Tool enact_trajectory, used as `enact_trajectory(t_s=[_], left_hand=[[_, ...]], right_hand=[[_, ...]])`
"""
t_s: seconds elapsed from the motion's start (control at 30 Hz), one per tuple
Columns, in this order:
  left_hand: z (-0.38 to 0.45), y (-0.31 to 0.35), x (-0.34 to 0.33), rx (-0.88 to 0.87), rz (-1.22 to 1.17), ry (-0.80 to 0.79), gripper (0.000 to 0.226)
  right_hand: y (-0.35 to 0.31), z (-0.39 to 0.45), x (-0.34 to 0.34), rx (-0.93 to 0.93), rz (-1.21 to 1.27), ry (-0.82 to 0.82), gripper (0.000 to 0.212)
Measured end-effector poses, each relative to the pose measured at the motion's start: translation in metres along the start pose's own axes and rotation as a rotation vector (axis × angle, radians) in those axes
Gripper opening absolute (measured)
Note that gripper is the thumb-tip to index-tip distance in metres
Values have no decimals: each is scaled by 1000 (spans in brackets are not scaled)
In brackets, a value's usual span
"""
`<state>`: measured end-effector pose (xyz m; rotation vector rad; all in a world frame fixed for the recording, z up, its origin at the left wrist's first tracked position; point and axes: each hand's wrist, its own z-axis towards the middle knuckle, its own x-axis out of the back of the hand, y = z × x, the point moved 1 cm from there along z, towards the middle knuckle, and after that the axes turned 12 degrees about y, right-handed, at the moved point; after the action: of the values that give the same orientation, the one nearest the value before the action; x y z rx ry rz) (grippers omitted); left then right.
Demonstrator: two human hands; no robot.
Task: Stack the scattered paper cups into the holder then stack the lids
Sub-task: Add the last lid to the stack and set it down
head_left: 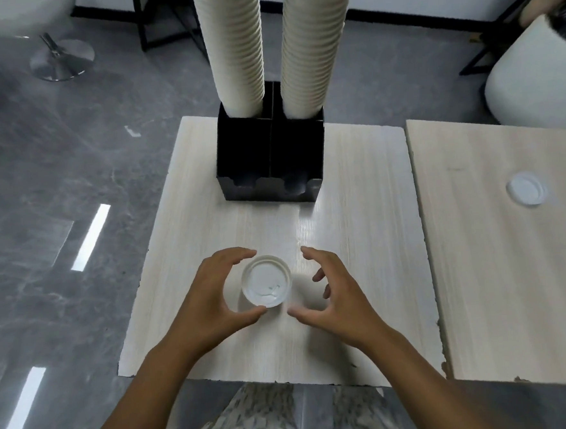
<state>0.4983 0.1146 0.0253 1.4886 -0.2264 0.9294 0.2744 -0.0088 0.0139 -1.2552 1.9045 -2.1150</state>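
Probably office: grey marble-look floor [54,170] (chair base [62,64]).

floor [53,156]: grey marble, glossy | 2 pale wood tables [356,182] | chrome stool base [62,59]

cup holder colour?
Black, seen in the head view: the cup holder under both cup stacks.
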Motion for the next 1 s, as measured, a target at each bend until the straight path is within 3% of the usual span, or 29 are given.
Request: enact_trajectory(t_s=[0.3,0.73,1.0], left_hand=[[54,88,-35,-49,-12,47,80],[166,232,-302,-147,-173,-249,72],[236,268,-420,-150,-175,-341,77]], right_hand=[[51,-3,95,-86,83,241,82],[212,2,320,-289,78,557,79],[292,49,395,-306,14,605,84]])
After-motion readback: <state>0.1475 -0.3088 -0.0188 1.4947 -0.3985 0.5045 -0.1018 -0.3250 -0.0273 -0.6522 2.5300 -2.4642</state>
